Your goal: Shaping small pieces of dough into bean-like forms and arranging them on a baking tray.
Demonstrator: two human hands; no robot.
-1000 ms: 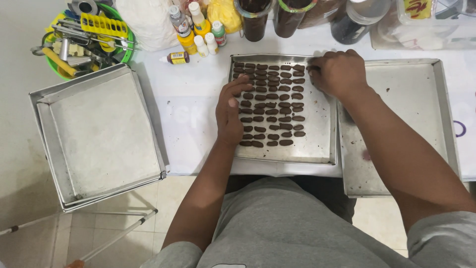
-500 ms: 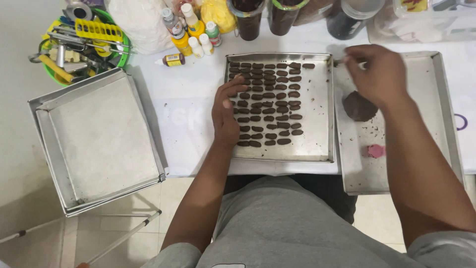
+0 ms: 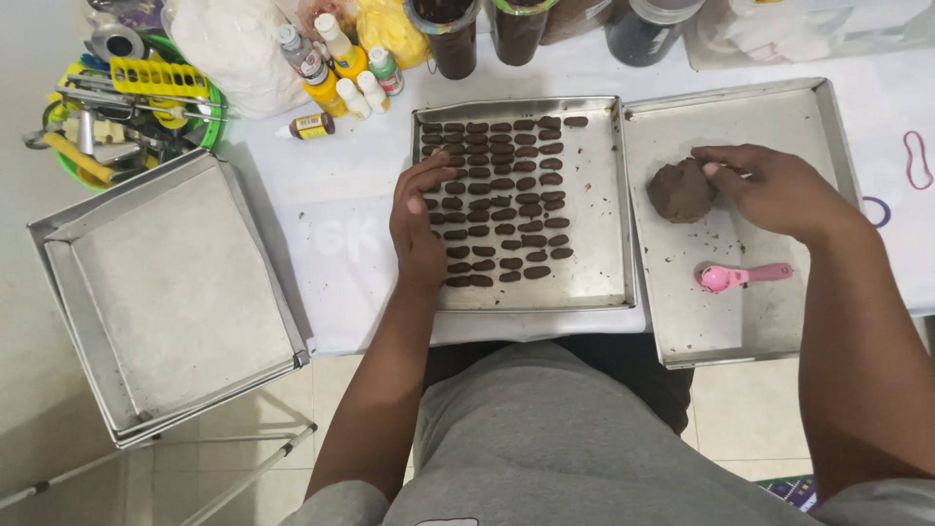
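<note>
My left hand [image 3: 417, 216] rests flat on the left edge of a metal baking tray [image 3: 596, 244] that holds several rows of small brown oval dough pieces [image 3: 506, 200]. My right hand [image 3: 769, 185] reaches into a second metal tray [image 3: 750, 331] on the right, its fingertips touching a brown dough lump [image 3: 680, 190]. A pink measuring spoon [image 3: 742, 278] lies in that tray below my right hand. Brown crumbs are scattered around the lump.
A stack of empty square trays [image 3: 166, 292] sits on a stand at the left. A green basket of tools [image 3: 127, 107], small colouring bottles [image 3: 336, 68], a white bag [image 3: 239, 49] and dark jars [image 3: 458, 34] line the back. A red rubber band [image 3: 916, 161] lies at the right.
My right hand moved from the top right corner of the middle tray over to the right tray and onto the dough lump. My left hand stayed on the tray's left edge.
</note>
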